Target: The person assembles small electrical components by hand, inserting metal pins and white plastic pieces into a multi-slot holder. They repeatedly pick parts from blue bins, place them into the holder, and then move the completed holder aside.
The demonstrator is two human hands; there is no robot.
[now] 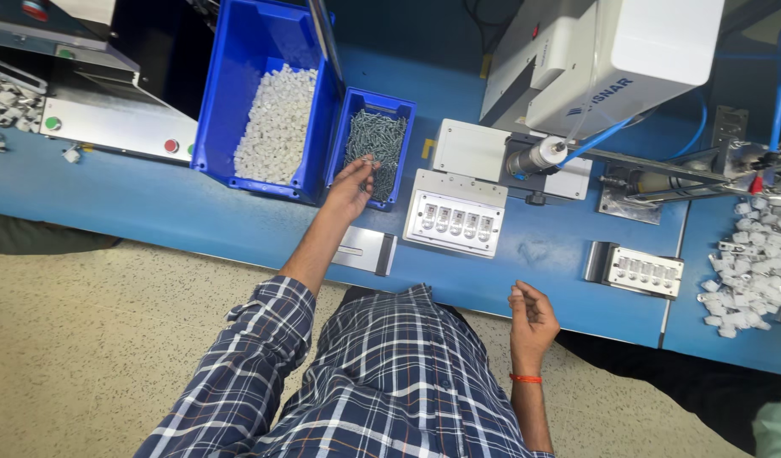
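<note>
Two hands are seen: the left hand (350, 185) is dipped into the small blue bin (402, 161) of screws (377, 140), fingers closing, seemingly mid-pick; the right hand (531, 321) is loosely curled, apparently empty, below the white fixture (455, 222) on the worktop (543, 254).

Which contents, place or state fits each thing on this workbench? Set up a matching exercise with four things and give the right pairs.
Things:
1. large blue bin
2. small blue bin
3. left hand
4. right hand

Descriptions:
A. holds dark metal screws
B. raised at the bench's near edge, fingers curled
C. holds small white plastic parts
D. reaches into the screws

Pairs: 1-C, 2-A, 3-D, 4-B
</note>
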